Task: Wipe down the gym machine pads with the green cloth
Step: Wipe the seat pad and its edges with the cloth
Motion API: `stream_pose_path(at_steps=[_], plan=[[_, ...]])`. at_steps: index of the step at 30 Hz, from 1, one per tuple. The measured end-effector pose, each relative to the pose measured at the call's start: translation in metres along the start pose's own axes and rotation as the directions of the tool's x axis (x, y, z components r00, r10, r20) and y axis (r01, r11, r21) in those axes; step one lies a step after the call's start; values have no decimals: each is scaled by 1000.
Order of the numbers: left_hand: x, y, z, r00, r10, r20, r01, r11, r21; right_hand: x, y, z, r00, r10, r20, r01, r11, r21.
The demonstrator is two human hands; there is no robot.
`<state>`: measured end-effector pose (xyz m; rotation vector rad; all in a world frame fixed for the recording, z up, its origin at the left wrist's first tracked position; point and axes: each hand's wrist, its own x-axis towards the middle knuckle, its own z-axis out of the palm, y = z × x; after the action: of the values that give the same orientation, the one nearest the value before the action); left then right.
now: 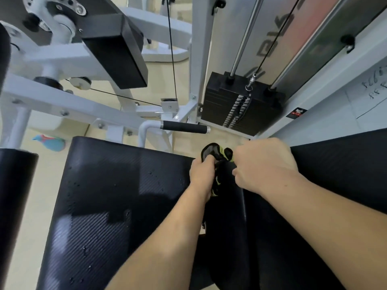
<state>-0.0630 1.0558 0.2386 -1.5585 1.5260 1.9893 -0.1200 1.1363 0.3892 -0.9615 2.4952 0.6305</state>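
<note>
two bare hands were in view, close together over the far right part of one large black seat pad [117, 195]. the left hand [202, 176] was curled shut around a bunched cloth [217, 162], black with green edging, its fingers pressed together over the fabric. the right hand [266, 164] was also fisted, knuckles up, just beside the left; its fingertips were hidden, so whether they pinched the cloth could not be told. the one cloth ran lengthwise away from the person, one end poking out past the left hand toward the weight stack [240, 109], the other trailing back along the left wrist. it lay at the seam between the seat pad and a second black pad [345, 170] rising on the right. scattered water drops sat on the seat pad. a third black pad [117, 51] hung above on the white frame, and a black roller [14, 195] stood at the left edge. one foam-gripped handle [185, 129] stuck out horizontally beyond the seat.
</note>
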Motion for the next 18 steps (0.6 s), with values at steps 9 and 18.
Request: stream_pose_path(at_steps=[9,18], plan=[[-114,-142,-25,982,16,-188,-30,997,-70,-60,-26,25,907,-355,-225,355,934,-41],[-211,-232,-82,995,-75,69,73,997,35,-234,-110,82,988,58,-143,52,748,662]])
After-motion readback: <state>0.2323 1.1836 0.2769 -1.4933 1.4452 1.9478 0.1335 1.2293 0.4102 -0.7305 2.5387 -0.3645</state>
